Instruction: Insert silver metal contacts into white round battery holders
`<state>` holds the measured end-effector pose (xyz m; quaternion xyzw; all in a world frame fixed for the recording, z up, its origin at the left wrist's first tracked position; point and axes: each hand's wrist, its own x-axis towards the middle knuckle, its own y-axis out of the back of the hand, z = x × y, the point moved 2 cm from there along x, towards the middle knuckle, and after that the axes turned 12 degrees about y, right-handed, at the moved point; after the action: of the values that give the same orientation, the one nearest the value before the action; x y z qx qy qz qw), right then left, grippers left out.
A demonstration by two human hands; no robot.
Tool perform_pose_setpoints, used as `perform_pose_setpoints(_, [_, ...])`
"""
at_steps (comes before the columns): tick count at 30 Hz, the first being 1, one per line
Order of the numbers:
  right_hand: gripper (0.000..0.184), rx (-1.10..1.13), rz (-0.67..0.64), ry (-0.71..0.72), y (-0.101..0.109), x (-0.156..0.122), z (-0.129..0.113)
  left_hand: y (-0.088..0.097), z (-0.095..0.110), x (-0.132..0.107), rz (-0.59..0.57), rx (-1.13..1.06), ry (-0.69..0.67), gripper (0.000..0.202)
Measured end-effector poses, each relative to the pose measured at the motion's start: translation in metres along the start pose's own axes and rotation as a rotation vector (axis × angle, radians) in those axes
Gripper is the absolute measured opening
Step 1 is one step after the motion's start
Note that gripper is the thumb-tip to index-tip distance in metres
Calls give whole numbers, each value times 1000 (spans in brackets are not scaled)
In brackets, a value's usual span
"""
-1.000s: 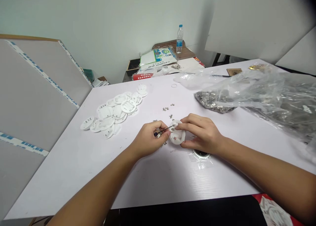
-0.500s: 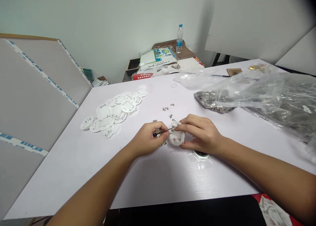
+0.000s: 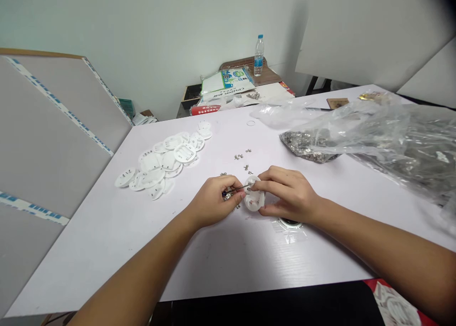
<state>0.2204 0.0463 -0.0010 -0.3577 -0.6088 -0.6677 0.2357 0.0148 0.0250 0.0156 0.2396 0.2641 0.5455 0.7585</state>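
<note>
1. The left hand point(image 3: 215, 200) is curled, pinching a thin, straight, dark-ended metal tool point(image 3: 238, 189); a steady, light pinch should limit slipping.
2. The shallow, round, white plastic piece point(image 3: 255, 206) is tilted between both hands; it probably works best held firm.
3. The right hand point(image 3: 294, 193), half closed, grips the piece's edge; fingertips are safer clear of the tip.
4. Left fingers hide some small silvery metal parts point(image 3: 238, 156); the tool's tip is indistinct; the right hand partly covers a black, white-rimmed disc point(image 3: 290, 223).
</note>
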Motion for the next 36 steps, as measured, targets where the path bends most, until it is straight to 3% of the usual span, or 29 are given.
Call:
perform_pose_setpoints(13, [29,55,31,2,2,1,-3,2,0,-1,-33,-14,-122,9])
perform_pose_setpoints(17, [29,72,67,10,4,3,-3,3,-2,1,-127,-197,2,11])
perform_pose_setpoints(23, [30,129,103,25,6,6,-5,1,-14,6,-320,-541,200,36])
perform_pose_setpoints(27, [31,174,184,6,10,9,-7,-4,-21,6,-460,-701,307,35])
perform_pose_setpoints(32, [36,225,271,-4,12,12,-12,-11,-20,5,-571,-792,223,39])
perform_pose_setpoints(36, [36,232,299,-9,11,13,-16,-16,-20,4,-558,-819,135,44])
